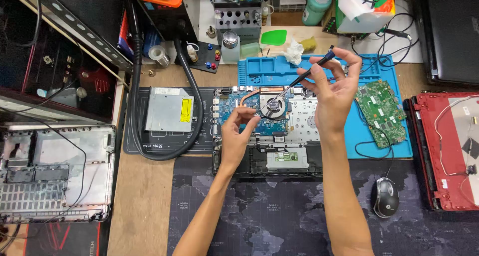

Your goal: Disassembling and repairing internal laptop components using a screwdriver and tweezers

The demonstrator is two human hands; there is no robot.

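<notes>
Blue circuit board lay bared in the opened laptop [264,131] at the middle of the bench, its cooling fan [274,106] and copper heat pipe apparently not yet lifted out, while your right hand [332,94] pinched a slim black screwdriver [309,72] angled down toward the fan and your left hand [239,131] closed its fingertips on something too small to tell just left of it. Outward, the silver optical drive [169,109] sat removed at left, a green board [381,111] rested on the blue mat [399,136] at right, and the far grey tool rack [238,14] held upright tools.
</notes>
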